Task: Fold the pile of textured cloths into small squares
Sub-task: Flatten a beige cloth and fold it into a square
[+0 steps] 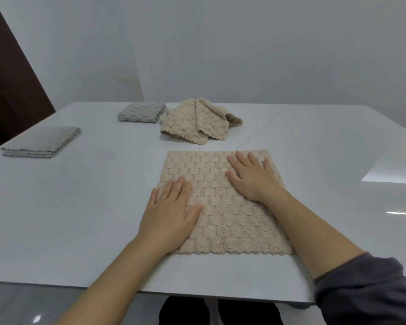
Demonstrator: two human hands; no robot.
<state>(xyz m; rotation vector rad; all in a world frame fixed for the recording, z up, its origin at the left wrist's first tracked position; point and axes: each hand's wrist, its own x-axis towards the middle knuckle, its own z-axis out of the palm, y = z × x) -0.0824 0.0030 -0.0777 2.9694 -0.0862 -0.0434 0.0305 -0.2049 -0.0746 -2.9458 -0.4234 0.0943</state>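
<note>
Now both hands, left (pixel 171 214) and right (pixel 253 177), are pressing flat, fingers straight, on the bumpy tan cloth (pixel 225 207) lying square on the smooth white surface (pixel 80 207).

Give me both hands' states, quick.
Left hand: open, flat on the beige cloth's left edge, holding nothing.
Right hand: open, flat on the same cloth, farther from the person, holding nothing.

Dark grey sleeve (pixel 370 285) bunched on right forearm (pixel 314 231) (rumpled fabric), left forearm (pixel 117 261) bare, black trousers (pixel 183 310)
</note>
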